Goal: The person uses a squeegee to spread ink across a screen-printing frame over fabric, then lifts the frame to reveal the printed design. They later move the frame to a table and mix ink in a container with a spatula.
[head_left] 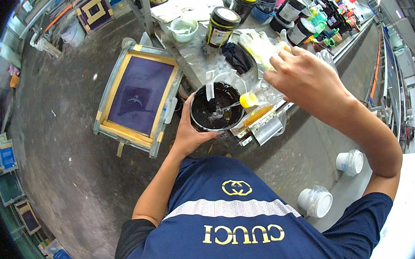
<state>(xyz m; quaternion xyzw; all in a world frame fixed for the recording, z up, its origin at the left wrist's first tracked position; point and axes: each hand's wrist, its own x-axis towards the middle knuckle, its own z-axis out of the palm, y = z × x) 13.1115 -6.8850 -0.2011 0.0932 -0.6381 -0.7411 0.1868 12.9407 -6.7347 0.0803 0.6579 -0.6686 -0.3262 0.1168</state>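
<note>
My left hand [187, 131] is wrapped round the side of a round tub [206, 127] that holds thick black ink. A flat whitish stirring stick [209, 84] stands in the ink and leans on the far rim. To the right, my right hand [302, 73] grips a clear plastic bottle [267, 93], tipped with its yellow cap [248, 100] toward the tub. Between cap and ink runs a thin clear streak, and a glossy wet patch shows on the black surface. The bottle's rear part is hidden by my right hand.
A screen-printing frame [139, 93] leans left of the tub. On the workbench [194, 66] are a pale green pot [184, 29], a black jar [222, 26], a dark cloth [236, 58], gloves [258, 47] and several ink containers. Two white lidded tubs [316, 201] stand lower right.
</note>
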